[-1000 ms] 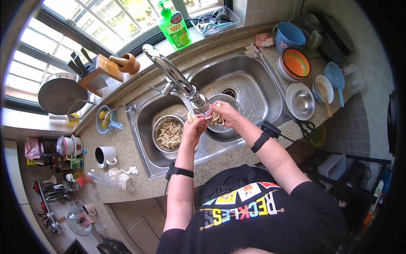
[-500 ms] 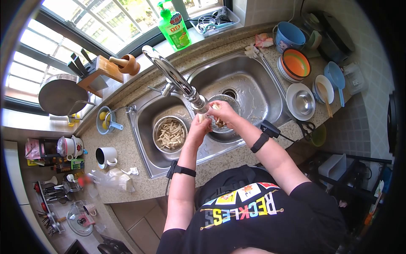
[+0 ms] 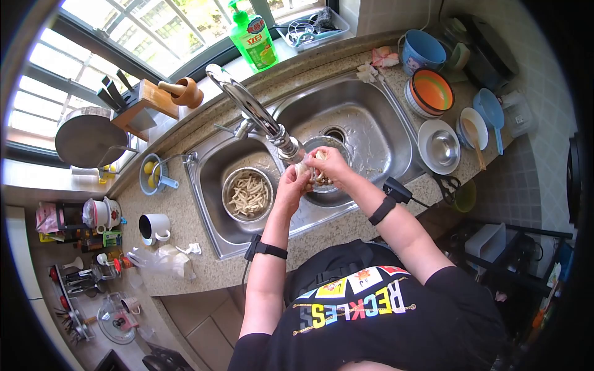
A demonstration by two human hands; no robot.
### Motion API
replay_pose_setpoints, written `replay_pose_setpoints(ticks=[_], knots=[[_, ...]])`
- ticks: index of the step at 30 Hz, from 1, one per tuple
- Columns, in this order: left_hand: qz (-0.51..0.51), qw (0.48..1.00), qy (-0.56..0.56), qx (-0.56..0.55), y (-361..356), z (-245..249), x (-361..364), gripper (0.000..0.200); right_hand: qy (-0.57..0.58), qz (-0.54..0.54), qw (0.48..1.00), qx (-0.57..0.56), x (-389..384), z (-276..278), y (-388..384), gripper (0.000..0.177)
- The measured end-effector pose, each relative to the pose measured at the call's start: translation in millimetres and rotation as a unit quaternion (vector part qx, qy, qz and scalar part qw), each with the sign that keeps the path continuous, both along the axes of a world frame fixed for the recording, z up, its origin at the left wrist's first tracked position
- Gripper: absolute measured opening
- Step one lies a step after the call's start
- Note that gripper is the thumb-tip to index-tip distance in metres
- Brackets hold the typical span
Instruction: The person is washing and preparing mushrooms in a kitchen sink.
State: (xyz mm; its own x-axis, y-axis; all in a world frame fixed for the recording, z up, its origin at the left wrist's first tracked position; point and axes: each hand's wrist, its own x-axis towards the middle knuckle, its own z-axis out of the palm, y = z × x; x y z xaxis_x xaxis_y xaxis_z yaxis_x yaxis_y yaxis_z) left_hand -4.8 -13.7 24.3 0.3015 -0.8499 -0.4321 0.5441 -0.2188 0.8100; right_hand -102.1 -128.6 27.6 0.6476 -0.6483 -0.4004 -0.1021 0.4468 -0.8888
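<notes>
My left hand (image 3: pixel 296 184) is closed on a pale, whitish piece of food (image 3: pixel 301 168) just below the faucet's spout (image 3: pixel 288 147). Beside it, my right hand (image 3: pixel 329 166) pinches another pale piece (image 3: pixel 320 155), and the fingertips of both hands nearly meet. Under my right hand, a clear bowl (image 3: pixel 342 148) with some brownish-white pieces in it sits in the right basin, partly hidden by the hand. A metal bowl (image 3: pixel 228 209) in the left basin holds several whitish strips (image 3: pixel 249 195).
A green soap bottle (image 3: pixel 255 40) stands on the sill near a knife block (image 3: pixel 148 105). Left of the sink are a blue strainer (image 3: pixel 146 183), a mug (image 3: pixel 154 227) and a plastic bag (image 3: pixel 164 263). Stacked bowls (image 3: pixel 431 91), a plate (image 3: pixel 433 145) and scissors (image 3: pixel 447 185) lie to the right.
Both hands have shifted very slightly, and the pale piece between them is turned differently. The bowls remain where they were.
</notes>
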Motion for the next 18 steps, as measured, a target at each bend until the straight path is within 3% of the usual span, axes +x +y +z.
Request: replay_pose_setpoints(ticks=[3,5,9,11,15,18], knots=[[0.044,0.999,-0.018,-0.017,1,-2,1,0.015,-0.014,0.017,1.0,0.009,1,-4,0,0.015],[0.049,0.999,-0.02,-0.015,1,-3,2,0.015,-0.028,0.092,0.995,0.035,-3,-8,-1,0.024],[0.021,0.999,-0.035,-0.012,1,-11,3,0.019,-0.015,0.057,0.998,0.027,1,-15,2,0.026],[0.005,0.999,-0.041,-0.027,-1,-16,2,0.023,-0.002,0.041,0.998,-0.05,0,-9,6,0.024],[-0.035,0.997,-0.006,-0.07,-1,-2,-3,0.027,0.03,0.086,0.994,-0.054,-7,-5,-3,0.018],[-0.006,0.999,0.012,-0.043,-1,-8,-2,0.027,0.029,0.098,0.994,-0.026,-8,-11,-4,0.019]])
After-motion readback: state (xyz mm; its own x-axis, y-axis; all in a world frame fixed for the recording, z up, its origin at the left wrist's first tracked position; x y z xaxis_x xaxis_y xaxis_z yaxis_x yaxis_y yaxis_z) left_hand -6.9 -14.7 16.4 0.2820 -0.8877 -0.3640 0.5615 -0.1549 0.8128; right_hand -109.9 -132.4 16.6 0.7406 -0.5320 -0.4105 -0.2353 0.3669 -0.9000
